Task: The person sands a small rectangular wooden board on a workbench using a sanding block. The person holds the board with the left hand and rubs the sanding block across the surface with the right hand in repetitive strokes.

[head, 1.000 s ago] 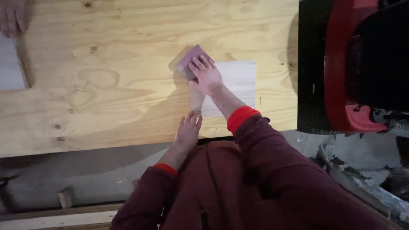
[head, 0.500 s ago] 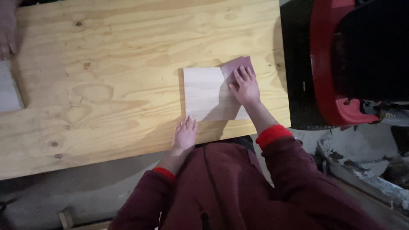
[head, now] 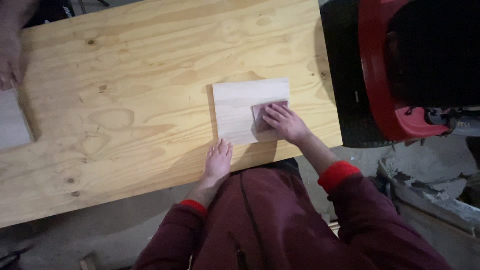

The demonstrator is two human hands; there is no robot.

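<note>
Pinkish sanding block, mostly hidden under the right hand, lying on the lower right part of a pale wood square. Fingers spread flat over the block and pressing it down, not curled round it. Block's long axis hard to judge with so little of it showing; only its upper and left edges peek out past the fingertips. Block directly beneath and slightly left of the right palm, so clearly the nearer hand.

Left hand open, fingers together and flat on the plywood worktop, just below the lower left corner of the square, fingertips close to its edge, holding nothing. Square set near the front edge of the worktop, sides roughly parallel to that edge.

Dark red sleeves with bright red cuffs on both arms. Red and black machine just beyond the right end of the worktop. Another person's hand at the far left edge, resting on the worktop, well apart from the square.
</note>
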